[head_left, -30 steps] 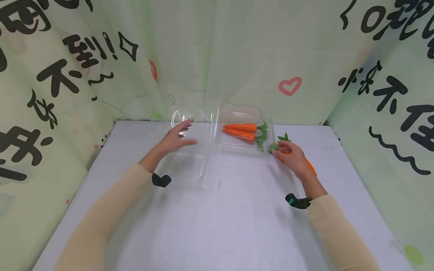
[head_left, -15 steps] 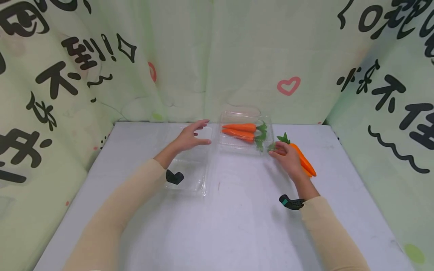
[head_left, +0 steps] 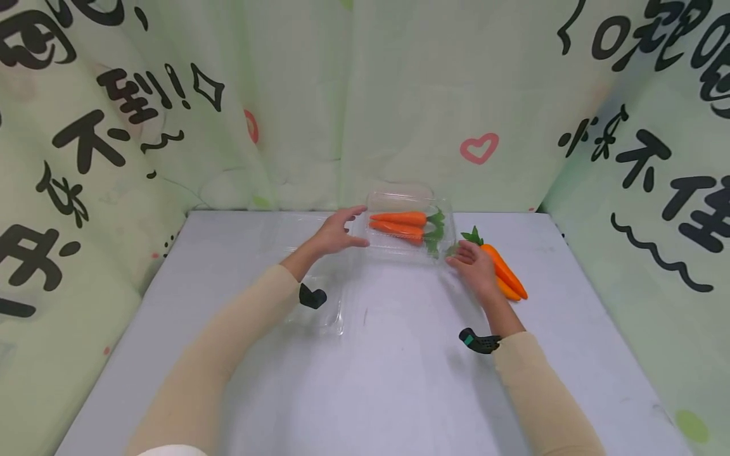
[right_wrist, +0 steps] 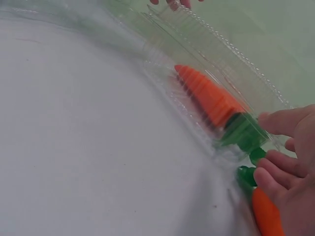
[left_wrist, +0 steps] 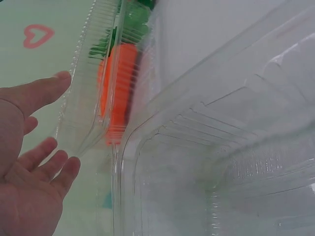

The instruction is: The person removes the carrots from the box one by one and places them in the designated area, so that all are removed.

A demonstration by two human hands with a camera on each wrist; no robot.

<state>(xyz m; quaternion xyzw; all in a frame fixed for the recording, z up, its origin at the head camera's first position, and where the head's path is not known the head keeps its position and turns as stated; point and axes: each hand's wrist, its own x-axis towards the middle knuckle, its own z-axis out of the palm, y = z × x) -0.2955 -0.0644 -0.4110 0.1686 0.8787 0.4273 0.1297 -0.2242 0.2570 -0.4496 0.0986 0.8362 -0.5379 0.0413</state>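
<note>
Two orange carrots (head_left: pixel 397 218) with green leafy tops lie in a clear plastic box (head_left: pixel 401 200) at the back of the table. Its transparent lid half (left_wrist: pixel 167 191) spreads out to the left, partly behind my left forearm in the head view. My left hand (head_left: pixel 335 235), thumb and fingers spread, is at the box's left end. At the opposite end is my right hand (head_left: pixel 473 265), its fingers extended about the corner by the leaves. Whether either hand touches the plastic is hard to tell. More carrots (head_left: pixel 504 271) lie on the table just right of my right hand.
A white table (head_left: pixel 365 380) carries everything. Behind and at both sides hangs a pale green curtain (head_left: pixel 296 95) with black lettering and red hearts, close to the box's back edge. Black wrist devices (head_left: pixel 480 341) sit on both forearms.
My left hand has moved right, from over the lid to the box's left end, and the lid has gone down flatter. My right hand has shifted slightly left, off the loose carrots.
</note>
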